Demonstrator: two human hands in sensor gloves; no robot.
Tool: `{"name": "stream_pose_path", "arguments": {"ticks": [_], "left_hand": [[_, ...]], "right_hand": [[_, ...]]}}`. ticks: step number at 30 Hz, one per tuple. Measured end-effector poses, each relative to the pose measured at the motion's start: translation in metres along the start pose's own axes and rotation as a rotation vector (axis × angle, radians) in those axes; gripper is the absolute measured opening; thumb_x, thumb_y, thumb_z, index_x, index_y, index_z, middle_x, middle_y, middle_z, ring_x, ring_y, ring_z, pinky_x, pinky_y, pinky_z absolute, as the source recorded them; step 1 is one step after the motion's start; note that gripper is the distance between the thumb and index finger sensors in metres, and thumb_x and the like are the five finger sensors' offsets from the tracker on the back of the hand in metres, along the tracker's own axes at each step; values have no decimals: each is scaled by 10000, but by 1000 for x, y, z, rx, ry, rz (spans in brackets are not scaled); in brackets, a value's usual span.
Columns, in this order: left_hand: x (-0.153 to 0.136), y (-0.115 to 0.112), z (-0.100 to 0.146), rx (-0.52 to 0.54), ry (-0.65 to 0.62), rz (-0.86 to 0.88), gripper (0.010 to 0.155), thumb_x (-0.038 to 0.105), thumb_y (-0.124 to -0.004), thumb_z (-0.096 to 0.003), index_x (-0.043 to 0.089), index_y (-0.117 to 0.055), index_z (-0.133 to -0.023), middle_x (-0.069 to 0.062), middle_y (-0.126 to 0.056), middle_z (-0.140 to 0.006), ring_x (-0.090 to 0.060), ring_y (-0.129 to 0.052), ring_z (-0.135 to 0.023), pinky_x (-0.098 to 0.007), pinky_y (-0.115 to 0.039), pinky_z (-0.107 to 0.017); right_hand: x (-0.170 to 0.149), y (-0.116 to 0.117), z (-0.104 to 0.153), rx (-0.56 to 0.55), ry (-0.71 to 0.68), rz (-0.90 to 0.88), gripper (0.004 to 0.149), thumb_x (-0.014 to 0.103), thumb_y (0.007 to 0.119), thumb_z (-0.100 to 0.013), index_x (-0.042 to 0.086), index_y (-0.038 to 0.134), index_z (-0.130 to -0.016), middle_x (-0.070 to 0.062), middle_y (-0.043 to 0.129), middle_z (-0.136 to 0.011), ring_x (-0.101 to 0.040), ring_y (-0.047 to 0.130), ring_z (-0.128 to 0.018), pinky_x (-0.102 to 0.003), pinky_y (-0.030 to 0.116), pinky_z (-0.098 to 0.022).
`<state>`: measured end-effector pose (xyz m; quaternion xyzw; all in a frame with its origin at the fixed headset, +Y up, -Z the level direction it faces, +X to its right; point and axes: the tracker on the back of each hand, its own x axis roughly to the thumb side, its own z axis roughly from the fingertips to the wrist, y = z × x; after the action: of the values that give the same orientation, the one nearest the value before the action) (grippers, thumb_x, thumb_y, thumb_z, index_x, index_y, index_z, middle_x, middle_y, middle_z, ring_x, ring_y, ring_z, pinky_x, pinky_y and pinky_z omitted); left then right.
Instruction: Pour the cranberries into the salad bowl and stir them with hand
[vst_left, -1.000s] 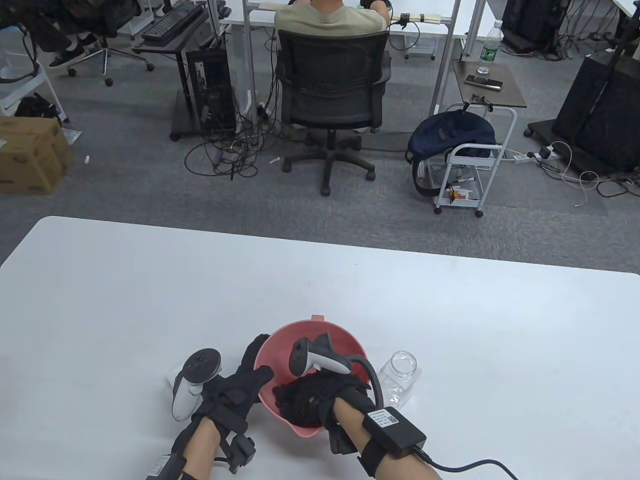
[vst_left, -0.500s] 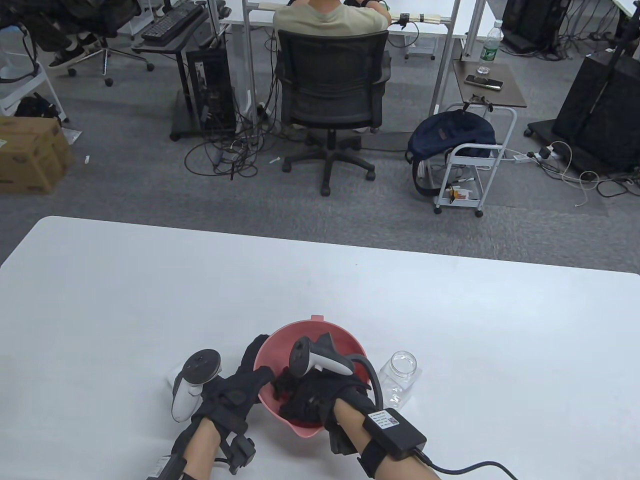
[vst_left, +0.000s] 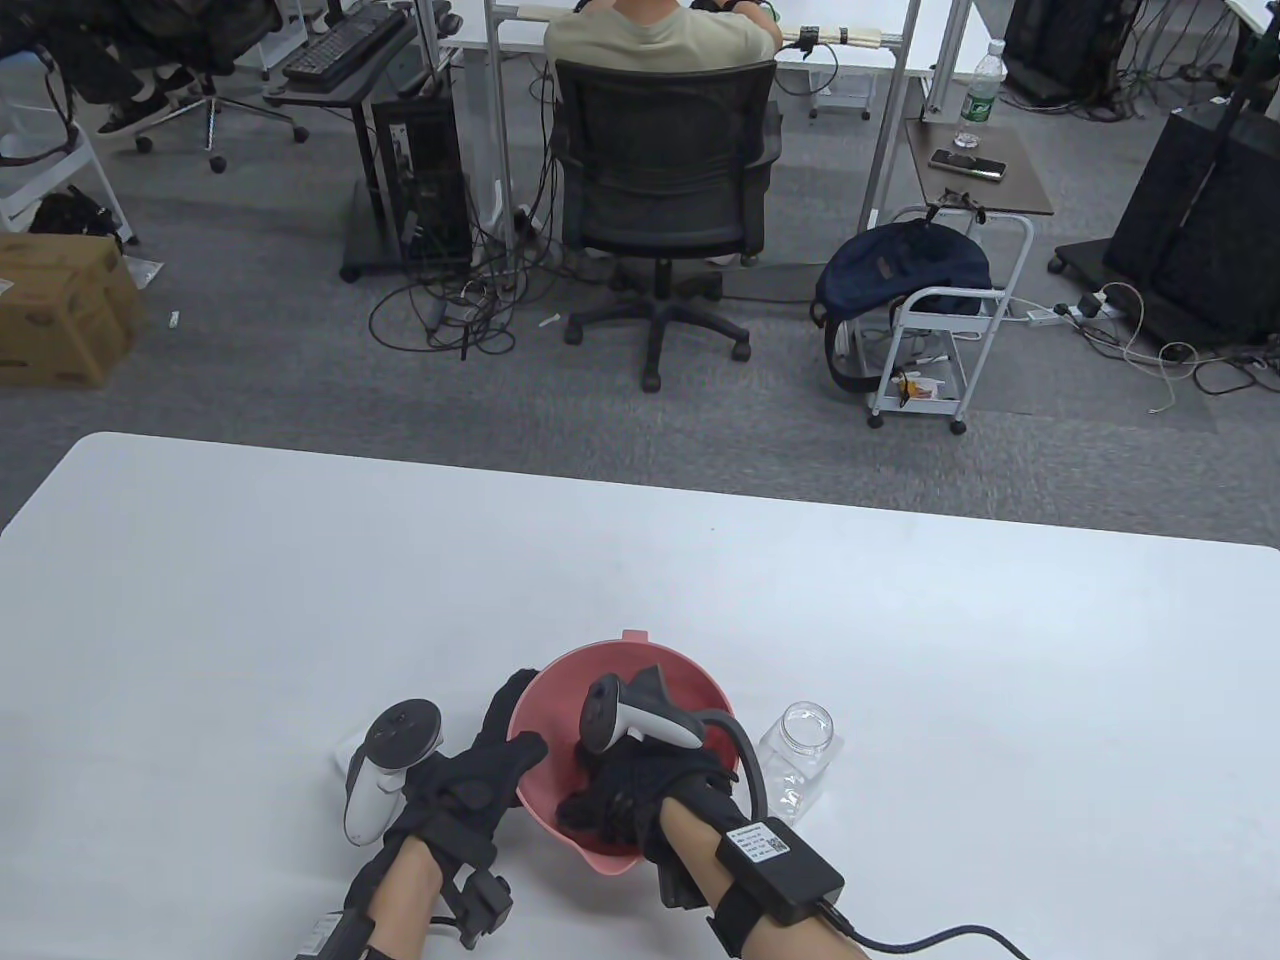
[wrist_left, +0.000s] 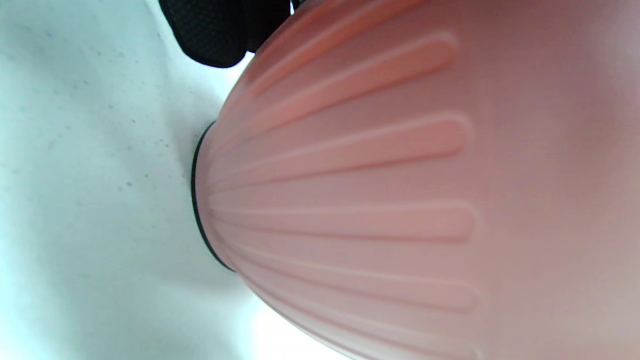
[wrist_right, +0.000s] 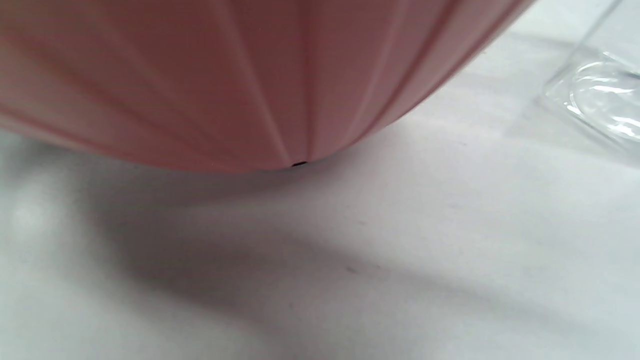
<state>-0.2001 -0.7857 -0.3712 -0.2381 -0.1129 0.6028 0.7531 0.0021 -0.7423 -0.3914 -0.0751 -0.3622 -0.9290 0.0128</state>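
Inside the salad bowl (vst_left: 690, 690), beneath the right hand (vst_left: 625, 790), the cranberries could not be made out; its fingers reached down among them, their curl hidden. The left hand (vst_left: 470, 790) gripped the bowl's near-left rim, fingers outside, thumb over the edge. The empty jar (vst_left: 800, 745) stood just right of the bowl.

Pink ribbed salad bowl (wrist_left: 400, 190) fills most of the frame, its dark base ring (wrist_left: 196, 200) on the white table (wrist_left: 75, 200). My black gloved fingertip (wrist_left: 210, 30) sits against its outer wall at top.
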Motion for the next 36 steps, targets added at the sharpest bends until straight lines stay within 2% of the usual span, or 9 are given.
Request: {"name": "stream_pose_path", "arguments": {"ticks": [1,5,10,14,19,22,26,30,36], "left_hand": [[0,0,0,0,1,-2,718,599,-555,-611,489,-79,-1137,-87,-291,-1277,-445,-483,-1114,-523,-607,-782],[0,0,0,2,1,4,717,597,-555,-612,485,-82,-1139,-88,-291,-1276,-448,-481,-1113,-523,-606,-781],[0,0,0,2,1,4,718,599,-555,-611,487,-82,-1139,-88,-292,-1277,-446,-483,-1114,-524,-608,-780],[0,0,0,1,1,3,716,598,-556,-611,488,-84,-1139,-86,-294,-1277,-447,-481,-1114,-524,-607,-780],[0,0,0,-1,2,2,717,598,-557,-611,485,-84,-1139,-87,-293,-1277,-447,-482,-1114,-524,-606,-781],[0,0,0,-2,2,1,718,599,-557,-610,487,-83,-1138,-87,-294,-1276,-448,-483,-1114,-525,-607,-781],[0,0,0,-3,1,-6,719,599,-559,-610,484,-82,-1137,-87,-293,-1276,-446,-485,-1114,-525,-609,-780],[0,1,0,-7,2,-9,721,598,-561,-610,482,-81,-1136,-90,-291,-1275,-447,-485,-1114,-527,-607,-779],[0,1,0,-10,1,-14,726,599,-563,-608,480,-77,-1134,-92,-291,-1274,-445,-488,-1113,-527,-608,-780]], "right_hand": [[-1,0,-1,21,18,-17,846,822,636,-511,376,325,-1160,-30,248,-1236,-163,625,-1050,-342,751,-751],[-1,0,-1,9,11,-17,878,806,639,-537,269,346,-1166,-118,339,-1209,-158,739,-984,-306,824,-685],[-3,-1,0,-11,69,-27,910,799,646,-564,139,411,-1146,-148,644,-1107,-76,872,-844,-209,899,-552],[-5,-2,0,-14,126,2,898,809,654,-564,118,472,-1108,-48,832,-972,60,958,-628,-87,923,-354],[-5,-2,0,-15,148,26,816,788,660,-575,143,578,-1068,12,907,-890,111,969,-532,-53,913,-278],[-5,-2,0,0,139,26,682,751,671,-584,229,674,-1023,54,951,-815,134,960,-461,-51,892,-239],[-2,2,-5,56,44,22,401,646,699,-591,416,785,-909,144,983,-766,143,925,-412,-83,862,-218],[-2,1,-5,63,52,53,372,686,701,-520,589,754,-875,287,971,-783,200,927,-457,-55,882,-275],[0,-1,0,27,-12,33,413,693,721,-465,734,657,-871,438,890,-916,219,961,-719,-81,944,-483]]}}
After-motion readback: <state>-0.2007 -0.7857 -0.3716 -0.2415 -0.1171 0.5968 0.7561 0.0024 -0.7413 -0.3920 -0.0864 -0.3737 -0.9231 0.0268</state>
